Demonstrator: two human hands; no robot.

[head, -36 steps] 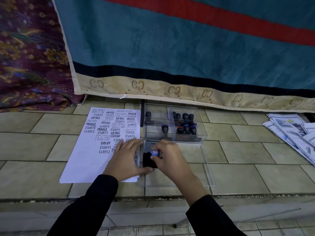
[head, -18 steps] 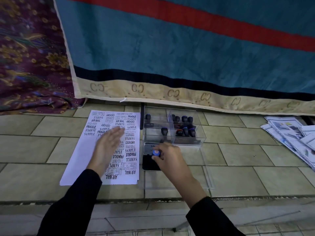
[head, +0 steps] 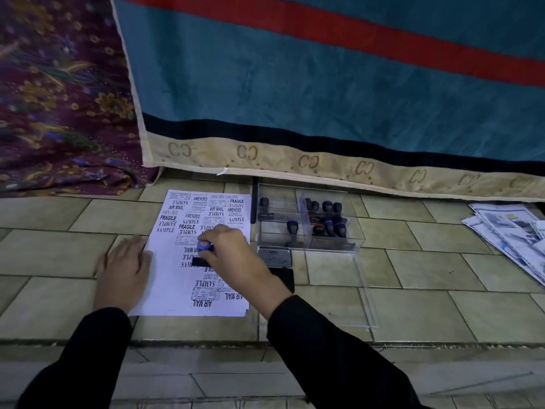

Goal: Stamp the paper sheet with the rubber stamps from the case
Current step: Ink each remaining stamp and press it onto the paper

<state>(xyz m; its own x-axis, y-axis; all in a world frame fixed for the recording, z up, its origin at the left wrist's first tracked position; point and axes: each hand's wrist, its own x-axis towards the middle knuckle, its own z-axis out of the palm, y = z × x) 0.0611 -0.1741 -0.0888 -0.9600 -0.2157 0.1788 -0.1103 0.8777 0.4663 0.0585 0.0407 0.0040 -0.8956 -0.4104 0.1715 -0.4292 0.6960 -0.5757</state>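
A white paper sheet, covered in black stamp prints, lies on the tiled floor. My right hand grips a rubber stamp with a blue-topped handle and holds its black base down on the middle of the sheet. My left hand lies flat, fingers spread, on the sheet's left edge and the tile beside it. To the right stands the clear plastic case with several dark-handled stamps upright inside. The ink pad, lid up, sits in front of the case.
A teal cloth with a red stripe and beige hem hangs just behind the sheet and case. A purple patterned fabric lies at the back left. A pile of printed papers sits at the far right. The case's clear lid lies flat by the pad.
My right hand has carried the stamp left from the ink pad onto the middle of the sheet. My left hand has slid left from the sheet's right side to its left edge.
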